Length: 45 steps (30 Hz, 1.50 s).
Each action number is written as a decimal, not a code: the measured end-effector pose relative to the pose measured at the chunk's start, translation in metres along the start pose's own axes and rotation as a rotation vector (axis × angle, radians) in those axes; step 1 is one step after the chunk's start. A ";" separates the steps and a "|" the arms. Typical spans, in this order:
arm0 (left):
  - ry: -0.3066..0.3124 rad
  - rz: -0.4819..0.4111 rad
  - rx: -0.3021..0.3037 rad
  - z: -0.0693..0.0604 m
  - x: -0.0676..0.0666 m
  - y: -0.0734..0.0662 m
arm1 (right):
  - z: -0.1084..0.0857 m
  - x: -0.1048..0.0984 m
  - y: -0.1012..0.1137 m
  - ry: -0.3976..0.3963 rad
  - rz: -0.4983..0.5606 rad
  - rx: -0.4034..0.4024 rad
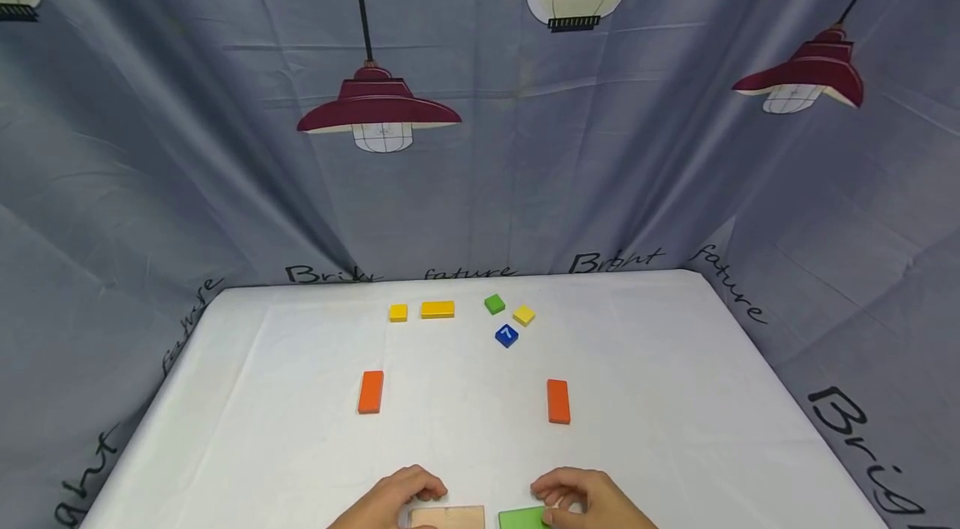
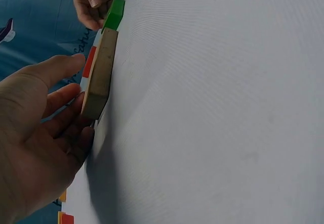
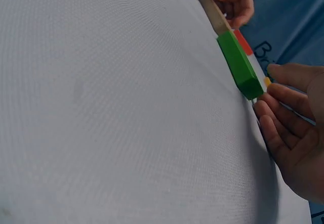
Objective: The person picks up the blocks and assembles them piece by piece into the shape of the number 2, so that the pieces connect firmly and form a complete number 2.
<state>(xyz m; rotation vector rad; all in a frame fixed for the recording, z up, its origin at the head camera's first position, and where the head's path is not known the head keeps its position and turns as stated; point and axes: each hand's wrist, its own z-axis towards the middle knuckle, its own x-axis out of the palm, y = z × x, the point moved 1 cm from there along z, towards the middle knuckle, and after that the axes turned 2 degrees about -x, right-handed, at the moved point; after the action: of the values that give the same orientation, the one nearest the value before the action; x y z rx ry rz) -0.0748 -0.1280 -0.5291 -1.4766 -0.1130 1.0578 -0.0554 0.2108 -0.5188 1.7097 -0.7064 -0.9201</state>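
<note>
At the near edge of the white table, a plain wooden block (image 1: 450, 517) lies to the left of a green block (image 1: 521, 519). My left hand (image 1: 397, 496) is at the outer end of the wooden block; in the left wrist view its thumb stands apart from the block (image 2: 103, 67) and its loosely bent fingers are close to that end. My right hand (image 1: 588, 496) is at the green block's outer end. The right wrist view has its relaxed fingertips at the end of the green block (image 3: 238, 64), the thumb apart; whether they touch is hard to tell.
Farther up the table (image 1: 285, 446) lie two orange blocks, one left (image 1: 371, 392) and one right (image 1: 558, 401). Toward the back are a yellow square (image 1: 398, 313), a longer yellow block (image 1: 437, 310), a green block (image 1: 494, 304), another yellow block (image 1: 523, 315) and a blue block (image 1: 507, 336) marked 7.
</note>
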 end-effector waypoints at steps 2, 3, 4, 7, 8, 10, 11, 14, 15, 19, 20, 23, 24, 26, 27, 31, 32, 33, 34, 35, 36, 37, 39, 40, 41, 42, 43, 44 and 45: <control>-0.013 0.014 0.038 0.000 0.002 0.002 | 0.000 0.001 0.000 0.015 0.003 0.025; -0.018 0.026 0.059 0.001 0.004 0.004 | 0.001 0.001 0.000 0.020 -0.003 0.029; -0.022 0.046 0.081 0.001 0.005 0.005 | 0.001 0.002 0.000 0.025 -0.015 0.032; -0.035 0.082 0.125 0.001 0.010 0.008 | 0.001 0.002 0.000 0.045 -0.025 0.050; -0.042 0.097 0.135 0.001 0.011 0.008 | 0.001 0.002 0.000 0.051 -0.023 0.060; -0.058 0.111 0.142 0.001 0.014 0.009 | 0.001 0.004 0.000 0.056 -0.017 0.090; -0.066 0.109 0.138 0.000 0.014 0.010 | 0.001 0.004 0.000 0.055 -0.012 0.105; -0.085 0.122 0.124 0.000 0.016 0.010 | 0.001 0.005 0.000 0.055 -0.011 0.124; -0.089 0.124 0.118 0.000 0.017 0.010 | 0.001 0.005 0.000 0.056 -0.015 0.124; -0.103 0.126 0.094 0.000 0.017 0.010 | 0.002 0.005 -0.001 0.073 -0.046 0.074; -0.105 0.121 0.090 0.000 0.017 0.010 | 0.003 0.005 -0.002 0.077 -0.053 0.058; -0.113 0.108 0.108 0.000 0.017 0.010 | 0.003 0.004 -0.002 0.091 -0.064 0.010; -0.116 0.100 0.116 0.000 0.017 0.010 | 0.003 0.004 -0.003 0.094 -0.064 -0.001; -0.124 0.084 0.135 0.000 0.015 0.010 | 0.003 0.004 -0.003 0.100 -0.059 -0.009; -0.127 0.079 0.144 0.000 0.015 0.010 | 0.003 0.004 -0.002 0.103 -0.054 -0.007; -0.132 0.066 0.137 0.002 0.012 0.009 | 0.002 0.004 -0.001 0.107 -0.043 0.002; -0.133 0.066 0.127 0.002 0.011 0.008 | 0.002 0.004 -0.001 0.107 -0.042 0.002; -0.134 0.070 0.120 0.003 0.011 0.008 | 0.002 0.004 0.000 0.107 -0.042 0.002; -0.136 0.072 0.109 0.004 0.011 0.007 | 0.002 0.004 0.000 0.108 -0.046 -0.003; -0.138 0.077 0.100 0.005 0.010 0.006 | 0.002 0.004 0.000 0.109 -0.050 -0.006; -0.140 0.085 0.089 0.005 0.010 0.005 | 0.002 0.005 -0.001 0.110 -0.051 -0.007; -0.142 0.086 0.073 0.006 0.009 0.004 | 0.002 0.005 -0.001 0.109 -0.054 -0.008; -0.143 0.089 0.041 0.008 0.007 0.002 | 0.002 0.005 -0.001 0.109 -0.061 -0.013; -0.138 0.084 0.017 0.009 0.007 0.001 | 0.001 0.005 -0.001 0.109 -0.064 -0.015; -0.135 0.080 -0.005 0.010 0.006 0.000 | 0.002 0.005 -0.001 0.108 -0.066 -0.015; -0.129 0.071 -0.032 0.011 0.005 -0.001 | 0.002 0.005 -0.001 0.106 -0.068 -0.014; -0.124 0.065 -0.061 0.012 0.004 -0.001 | 0.002 0.005 -0.002 0.105 -0.074 -0.018; -0.121 0.067 -0.087 0.013 0.003 -0.002 | 0.002 0.005 -0.002 0.104 -0.081 -0.023; -0.115 0.068 -0.113 0.014 0.002 -0.002 | 0.002 0.006 -0.002 0.104 -0.087 -0.027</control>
<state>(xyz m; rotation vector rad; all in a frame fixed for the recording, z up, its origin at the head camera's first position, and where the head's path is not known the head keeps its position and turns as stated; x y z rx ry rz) -0.0816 -0.1158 -0.5260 -1.5300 -0.2082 1.2087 -0.0540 0.2061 -0.5228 1.7621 -0.5520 -0.8901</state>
